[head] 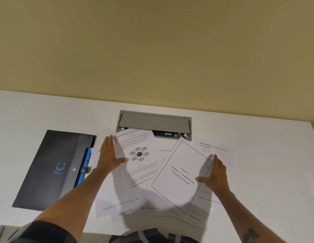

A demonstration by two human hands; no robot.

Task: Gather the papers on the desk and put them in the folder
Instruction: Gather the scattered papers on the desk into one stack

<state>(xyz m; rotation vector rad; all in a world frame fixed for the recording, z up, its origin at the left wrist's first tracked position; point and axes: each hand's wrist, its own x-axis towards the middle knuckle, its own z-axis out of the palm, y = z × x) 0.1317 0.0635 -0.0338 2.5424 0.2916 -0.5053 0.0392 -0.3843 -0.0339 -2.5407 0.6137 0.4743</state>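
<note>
Several white printed papers lie spread and overlapping on the white desk (30, 113). One sheet with a circle diagram (140, 162) lies left of centre. A framed title sheet (180, 174) lies tilted at the centre right, over other sheets. A dark folder (52, 169) with a blue inner edge and a snap clasp lies closed at the left. My left hand (109, 155) rests flat, fingers apart, on the left edge of the diagram sheet. My right hand (216, 172) lies flat and spread on the right edge of the title sheet. Neither hand grips anything.
A grey cable hatch (154, 122) is set into the desk behind the papers, and the diagram sheet's top corner overlaps it. A yellow wall rises just behind the desk. The desk's front edge runs along the bottom, near my body.
</note>
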